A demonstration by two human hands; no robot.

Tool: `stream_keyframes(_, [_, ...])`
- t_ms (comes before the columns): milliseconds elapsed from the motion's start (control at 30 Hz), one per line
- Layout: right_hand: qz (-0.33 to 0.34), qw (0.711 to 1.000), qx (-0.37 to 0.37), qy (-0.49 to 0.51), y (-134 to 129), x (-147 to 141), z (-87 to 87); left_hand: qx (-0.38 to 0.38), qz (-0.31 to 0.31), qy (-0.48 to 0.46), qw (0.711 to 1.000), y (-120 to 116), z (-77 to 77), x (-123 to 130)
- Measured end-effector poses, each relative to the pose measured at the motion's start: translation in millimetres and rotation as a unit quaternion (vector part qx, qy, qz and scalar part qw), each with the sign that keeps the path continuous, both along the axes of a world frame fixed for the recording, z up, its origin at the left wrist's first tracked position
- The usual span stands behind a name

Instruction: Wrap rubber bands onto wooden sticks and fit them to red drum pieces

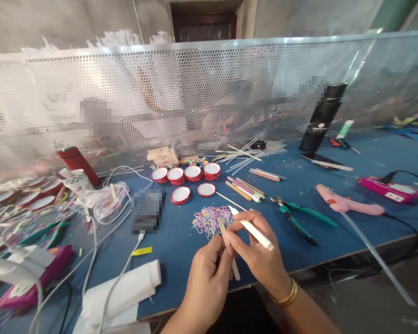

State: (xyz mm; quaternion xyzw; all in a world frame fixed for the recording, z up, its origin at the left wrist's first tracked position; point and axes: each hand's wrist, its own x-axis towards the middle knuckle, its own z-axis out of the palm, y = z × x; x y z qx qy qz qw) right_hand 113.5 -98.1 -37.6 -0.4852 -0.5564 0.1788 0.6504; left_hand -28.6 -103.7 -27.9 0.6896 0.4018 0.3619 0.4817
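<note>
Close to the table's front edge, my left hand [207, 280] pinches a flat wooden craft stick [235, 269] between thumb and fingers. My right hand [261, 253] has a white marker pen [257, 234] in it, and its thumb and fingertips also rest at the upper part of the stick. The pen slants across the fingers, its narrow tip pointing up and left. Just beyond both hands lies a loose heap of small pastel elastic loops [211, 220]. Behind that heap are stacks of red-rimmed white discs [193, 173] and several coloured pens [244, 189].
On the right are green-handled cutting pliers [296, 215], a pink glue gun [348, 202] and a black bottle [321, 120]. To the left are a phone [146, 211] on a white cable, a white roll [121, 290] and a red bottle [78, 164]. A perforated metal screen [195, 97] bounds the back.
</note>
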Motion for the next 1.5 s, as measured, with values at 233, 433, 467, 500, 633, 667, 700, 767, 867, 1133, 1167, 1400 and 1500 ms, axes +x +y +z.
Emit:
stream_keyframes(233, [-0.012, 0.999, 0.028, -0.025, -3.2, -1.1, -0.2, -0.005, -0.026, 0.018, 0.999, -1.5, 0.6, -2.4])
stream_keyframes(433, [-0.009, 0.995, 0.077, 0.058, -3.6, 4.5, -8.6, -0.013, -0.005, 0.026, 1.000, -1.4, 0.0, -2.3])
stream_keyframes(467, [-0.024, 0.993, 0.095, 0.063, -2.8, 5.7, -10.9, -0.015, 0.000, 0.027, 1.000, -1.4, -0.2, -2.3])
stream_keyframes(500, [-0.038, 0.991, 0.110, 0.061, -2.1, 6.7, -13.0, -0.016, 0.004, 0.026, 1.000, -1.5, -0.3, -2.1])
stream_keyframes(633, [-0.064, 0.992, 0.106, 0.024, -3.4, 8.3, -15.3, -0.012, 0.018, 0.020, 1.000, -2.4, 0.8, -0.7])
stream_keyframes(667, [-0.066, 0.993, 0.098, 0.018, -4.6, 8.1, -14.1, -0.011, 0.021, 0.017, 1.000, -2.7, 1.3, -0.2])
stream_keyframes(700, [-0.068, 0.993, 0.092, 0.013, -5.8, 7.8, -12.4, -0.010, 0.024, 0.014, 1.000, -2.8, 1.8, 0.3])
stream_keyframes(767, [-0.070, 0.993, 0.092, -0.002, -7.8, 6.9, -8.4, -0.010, 0.029, 0.012, 0.999, -2.8, 2.5, 0.9])
stream_keyframes(867, [-0.071, 0.992, 0.099, -0.034, -8.5, 5.4, -3.2, -0.006, 0.033, 0.019, 0.999, -2.6, 2.2, 1.0])
stream_keyframes(1133, [-0.046, 0.986, 0.143, -0.070, -9.3, 1.6, 2.5, -0.017, 0.015, 0.017, 1.000, -3.0, -0.1, 0.2])
stream_keyframes(1167, [-0.043, 0.985, 0.147, -0.074, -9.5, 1.6, 2.5, -0.017, 0.015, 0.016, 1.000, -2.8, -0.3, 0.2])
stream_keyframes(1400, [-0.041, 0.987, 0.137, -0.079, -9.2, 2.2, 1.7, -0.030, 0.004, 0.015, 0.999, -2.8, -4.0, -0.9])
stream_keyframes(1500, [-0.042, 0.986, 0.134, -0.085, -8.9, 1.8, 2.5, -0.024, 0.007, 0.021, 0.999, -3.3, -3.7, -1.6])
